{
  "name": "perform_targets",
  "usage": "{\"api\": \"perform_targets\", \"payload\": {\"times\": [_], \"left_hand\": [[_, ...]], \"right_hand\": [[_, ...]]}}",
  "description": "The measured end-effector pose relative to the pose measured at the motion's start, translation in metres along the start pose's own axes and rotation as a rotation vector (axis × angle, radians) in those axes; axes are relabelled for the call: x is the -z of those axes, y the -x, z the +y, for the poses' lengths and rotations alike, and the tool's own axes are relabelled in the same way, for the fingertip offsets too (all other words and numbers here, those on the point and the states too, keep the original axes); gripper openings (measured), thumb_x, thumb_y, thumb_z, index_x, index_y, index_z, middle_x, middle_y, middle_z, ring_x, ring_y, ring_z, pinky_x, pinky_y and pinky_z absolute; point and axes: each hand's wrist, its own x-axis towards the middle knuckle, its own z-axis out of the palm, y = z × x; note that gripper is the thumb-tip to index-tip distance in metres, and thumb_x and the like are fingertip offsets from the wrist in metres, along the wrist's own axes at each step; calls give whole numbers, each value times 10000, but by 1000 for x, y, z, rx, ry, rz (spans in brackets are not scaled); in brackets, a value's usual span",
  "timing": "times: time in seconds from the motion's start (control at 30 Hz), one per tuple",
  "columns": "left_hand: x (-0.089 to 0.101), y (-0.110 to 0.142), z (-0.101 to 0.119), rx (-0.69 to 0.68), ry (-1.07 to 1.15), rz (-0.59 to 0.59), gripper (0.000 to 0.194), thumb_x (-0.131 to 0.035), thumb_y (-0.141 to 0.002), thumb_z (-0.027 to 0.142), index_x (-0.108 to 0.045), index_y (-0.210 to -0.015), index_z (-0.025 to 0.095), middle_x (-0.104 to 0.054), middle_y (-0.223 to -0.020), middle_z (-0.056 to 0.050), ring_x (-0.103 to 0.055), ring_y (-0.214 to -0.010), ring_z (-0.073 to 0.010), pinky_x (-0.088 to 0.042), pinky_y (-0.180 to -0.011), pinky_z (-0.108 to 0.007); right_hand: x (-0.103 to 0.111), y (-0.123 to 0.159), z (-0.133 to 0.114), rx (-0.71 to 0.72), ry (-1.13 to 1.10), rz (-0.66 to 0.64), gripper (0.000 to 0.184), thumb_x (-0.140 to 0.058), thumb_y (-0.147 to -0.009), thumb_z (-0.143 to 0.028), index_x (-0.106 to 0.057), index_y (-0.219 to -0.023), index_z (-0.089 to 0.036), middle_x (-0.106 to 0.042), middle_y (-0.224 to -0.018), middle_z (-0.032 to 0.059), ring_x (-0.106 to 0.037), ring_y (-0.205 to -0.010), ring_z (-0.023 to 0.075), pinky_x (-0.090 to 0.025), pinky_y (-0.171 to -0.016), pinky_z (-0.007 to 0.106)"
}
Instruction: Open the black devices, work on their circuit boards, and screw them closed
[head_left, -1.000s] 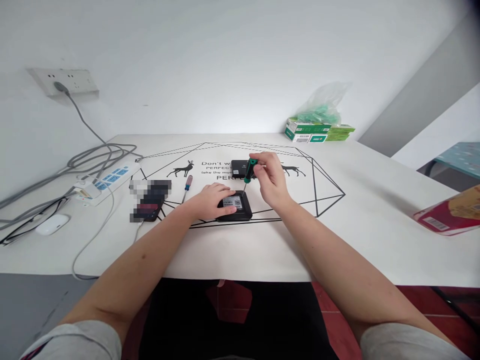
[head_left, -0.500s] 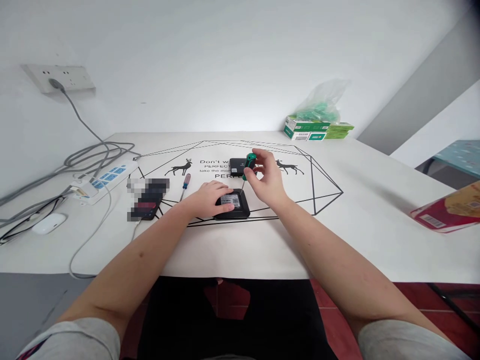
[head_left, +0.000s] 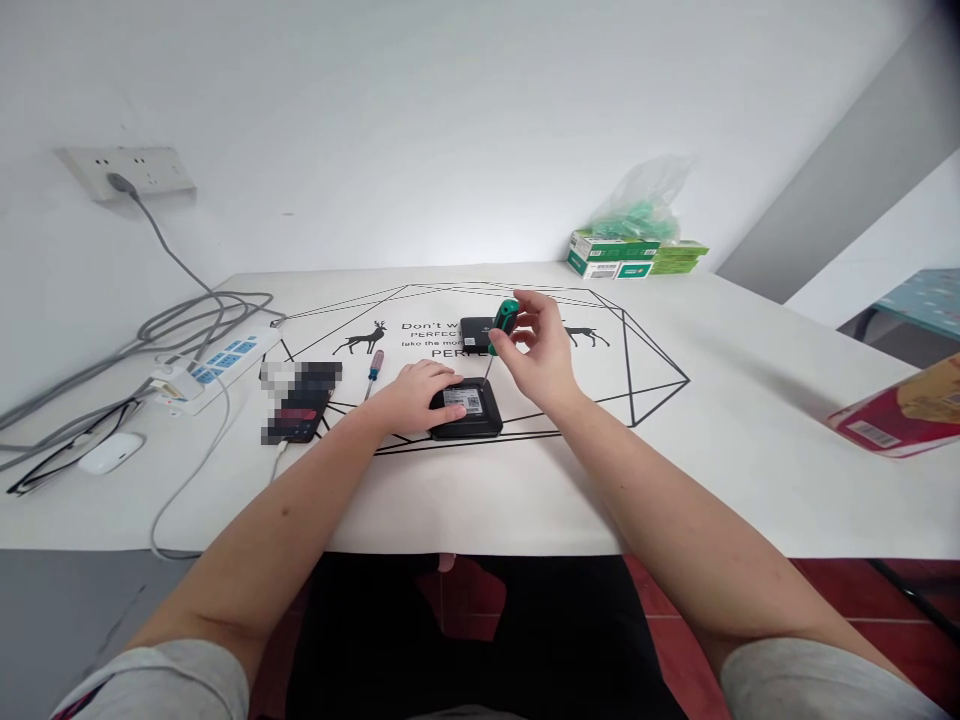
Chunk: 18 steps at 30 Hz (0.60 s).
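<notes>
My right hand (head_left: 541,352) is closed around the green-and-black handle of a screwdriver (head_left: 506,317). Its thin shaft slants down to the far right corner of a flat black square device (head_left: 491,412) lying on the table. On that device's recessed middle sits a white printed label. My left hand (head_left: 424,396) grips the device from its left side, thumb across the label and fingers over the far left edge. Just behind stands or lies a second black box (head_left: 474,334), partly covered by the screwdriver and my right hand. A smaller screwdriver (head_left: 375,366) rests to the left.
A phone (head_left: 304,405), partly pixelated, lies left on its cable. Beyond it are a power strip (head_left: 232,358), coiled cords, glasses and a white earphone case (head_left: 111,453). Green-and-white boxes (head_left: 613,256) under a plastic bag stand back right; a red-and-yellow package (head_left: 900,415) is far right.
The screwdriver's handle leans slightly more to the right, and my right hand has shifted a little with it. My left hand stays on the device. The camera view has moved slightly.
</notes>
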Motion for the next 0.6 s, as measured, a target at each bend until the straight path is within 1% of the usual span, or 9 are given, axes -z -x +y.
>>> {"api": "perform_targets", "payload": {"times": [0.1,0.2,0.27,0.33,0.4,0.5,0.6], "left_hand": [[-1,-1,-1,-12,18,39,584,-583,-1065,604,-686,-1481,207,-660,-1525,-176,-539,-1471,-391,-390,-1262,-599],[-4,-5,-1,-5,63,126,465,-598,-1068,532,-735,-1378,213,-719,-1429,-152,-604,-1386,-355,-441,-1222,-552],[-6,-8,1,1,96,181,374,-615,-1064,477,-765,-1272,205,-756,-1326,-141,-646,-1303,-332,-475,-1178,-512],[-9,-11,3,-3,100,212,279,-590,-1075,406,-778,-1129,208,-776,-1208,-124,-673,-1207,-309,-500,-1123,-482],[-10,-14,4,5,76,219,261,-550,-1089,353,-762,-1012,220,-779,-1107,-101,-684,-1123,-289,-511,-1072,-461],[-9,-15,2,73,32,227,231,-565,-1083,318,-747,-973,228,-786,-1067,-78,-690,-1109,-284,-496,-1070,-462],[-7,-16,-6,229,-46,250,220,-566,-1072,264,-767,-991,228,-796,-1139,-82,-684,-1191,-307,-476,-1100,-494]], "right_hand": [[0,0,-1,-15,-36,20,515,-741,-932,-373,-519,-1395,-336,-659,-1254,67,-680,-988,231,-656,-751,409],[-2,1,-1,-29,-101,47,512,-746,-948,-421,-507,-1397,-353,-635,-1283,75,-676,-1015,236,-666,-769,414],[-4,3,-1,-39,-150,57,515,-752,-956,-471,-505,-1394,-360,-612,-1301,80,-672,-1030,237,-671,-774,413],[-7,6,-1,-46,-191,59,529,-769,-949,-521,-509,-1381,-361,-593,-1298,78,-668,-1035,232,-673,-774,406],[-10,8,0,-53,-213,58,551,-784,-937,-569,-508,-1367,-362,-576,-1289,69,-664,-1029,223,-677,-778,403],[-11,10,3,-68,-218,64,599,-796,-914,-632,-500,-1361,-366,-559,-1297,58,-663,-1032,217,-689,-793,411],[-11,9,7,-85,-218,86,620,-809,-898,-641,-503,-1362,-365,-564,-1311,61,-666,-1052,225,-697,-812,429]]}}
